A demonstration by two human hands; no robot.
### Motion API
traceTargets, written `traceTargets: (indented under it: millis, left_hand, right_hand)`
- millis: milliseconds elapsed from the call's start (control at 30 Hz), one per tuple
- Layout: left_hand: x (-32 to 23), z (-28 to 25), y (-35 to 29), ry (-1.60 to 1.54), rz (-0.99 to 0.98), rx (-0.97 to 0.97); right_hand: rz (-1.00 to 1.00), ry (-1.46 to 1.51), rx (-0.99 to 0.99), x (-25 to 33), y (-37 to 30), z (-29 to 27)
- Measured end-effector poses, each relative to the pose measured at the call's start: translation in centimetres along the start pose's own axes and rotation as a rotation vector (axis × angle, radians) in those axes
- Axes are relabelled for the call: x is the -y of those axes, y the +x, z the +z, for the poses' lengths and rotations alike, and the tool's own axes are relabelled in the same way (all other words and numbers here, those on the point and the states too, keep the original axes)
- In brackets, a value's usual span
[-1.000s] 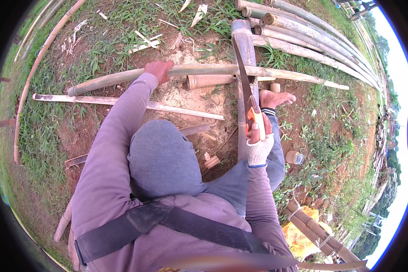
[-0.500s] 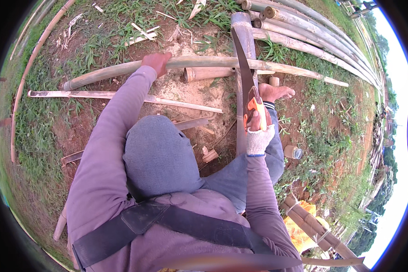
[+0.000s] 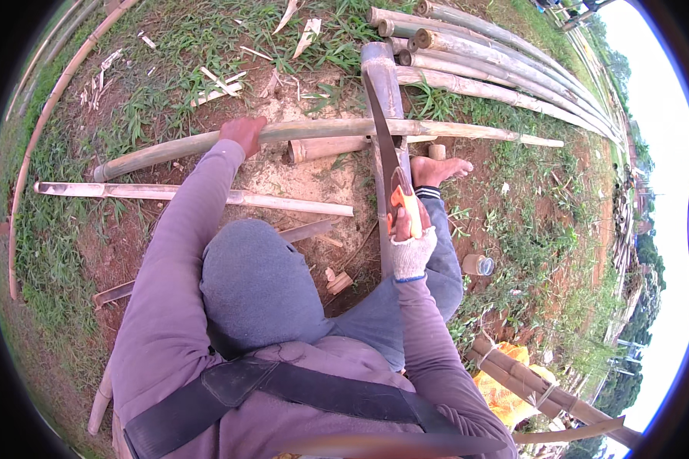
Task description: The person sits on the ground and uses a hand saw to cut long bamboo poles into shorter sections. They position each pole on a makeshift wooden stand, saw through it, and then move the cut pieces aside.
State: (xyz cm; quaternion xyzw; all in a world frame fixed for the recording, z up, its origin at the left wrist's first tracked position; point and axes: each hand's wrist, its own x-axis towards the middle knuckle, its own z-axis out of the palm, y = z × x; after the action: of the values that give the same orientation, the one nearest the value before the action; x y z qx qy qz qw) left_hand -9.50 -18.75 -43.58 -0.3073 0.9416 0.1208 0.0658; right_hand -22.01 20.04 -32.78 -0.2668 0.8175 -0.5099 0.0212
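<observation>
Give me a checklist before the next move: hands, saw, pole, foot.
1. Left hand gripping the bamboo pole: ok.
2. Left hand away from the saw: ok, it is well left of the blade.
3. Right hand closed on the saw's orange handle: ok.
4. Pole lying across the thick bamboo log: ok.
5. Blade teeth touching the pole: cannot tell; the blade crosses it in view.
6. Bare foot well clear of the saw: arguably not ok, close on its right.

Left hand [image 3: 243,136] holding bamboo pole [image 3: 321,130], gloved right hand [image 3: 412,249] gripping saw [image 3: 389,157]
</observation>
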Motion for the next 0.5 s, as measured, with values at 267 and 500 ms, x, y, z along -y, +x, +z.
traceTargets:
  millis: [267,500]
  left_hand:
    - [-1.3,-0.3,0.9,-0.038,0.017,0.012]
    - [0.3,0.5,0.1,-0.042,-0.01,-0.03]
  right_hand:
    - [-0.089,0.023,0.009,-0.6,5.5,2.1]
    - [-0.098,0.005,0.077,0.7,6.9,2.3]
